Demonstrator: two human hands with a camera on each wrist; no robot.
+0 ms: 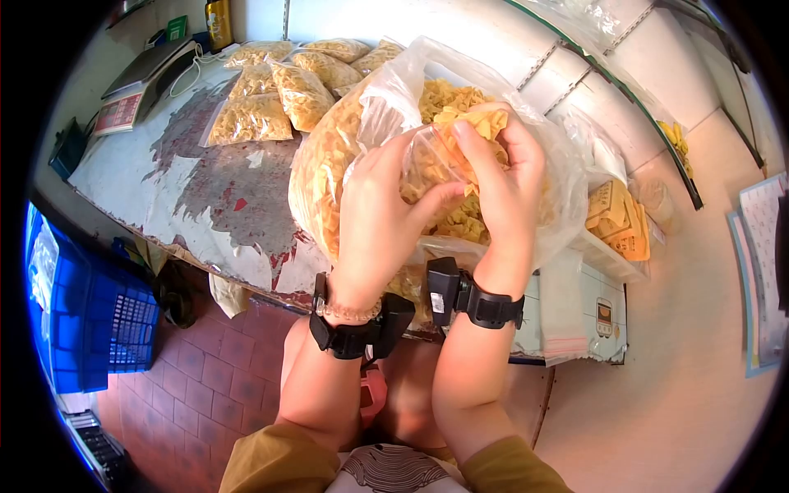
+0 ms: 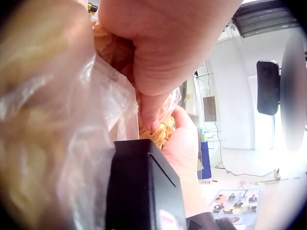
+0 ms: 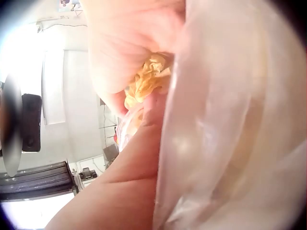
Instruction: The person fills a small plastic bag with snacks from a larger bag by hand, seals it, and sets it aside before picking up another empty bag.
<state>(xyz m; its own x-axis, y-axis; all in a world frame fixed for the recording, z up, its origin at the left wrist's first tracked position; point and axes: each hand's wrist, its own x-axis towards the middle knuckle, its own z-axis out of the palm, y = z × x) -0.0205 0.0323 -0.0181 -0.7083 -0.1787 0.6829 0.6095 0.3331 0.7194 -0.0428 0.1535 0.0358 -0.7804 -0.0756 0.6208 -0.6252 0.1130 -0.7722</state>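
Over a large clear plastic sack (image 1: 322, 168) full of yellow, curled dried pieces, both hands work close together. My left hand (image 1: 371, 209) grips a small clear plastic bag (image 1: 421, 168) with pieces inside it. A handful of the yellow pieces (image 1: 478, 130) is held by my right hand (image 1: 511, 185), right at the small bag's mouth. In the left wrist view, the left thumb (image 2: 152, 115) comes up against yellow pieces (image 2: 160, 134) cupped in the right hand. The right wrist view shows the same handful (image 3: 146, 81) in the right palm; the sack's plastic (image 3: 211, 115) hides much else.
Several filled bags (image 1: 251, 117) lie at the back of the worn table (image 1: 205, 185). A scale (image 1: 123, 111) stands at the back left. Flat plastic bags (image 1: 567, 320) lie at the front right, near an orange-yellow packet (image 1: 616, 218). A blue crate (image 1: 90, 312) sits at left.
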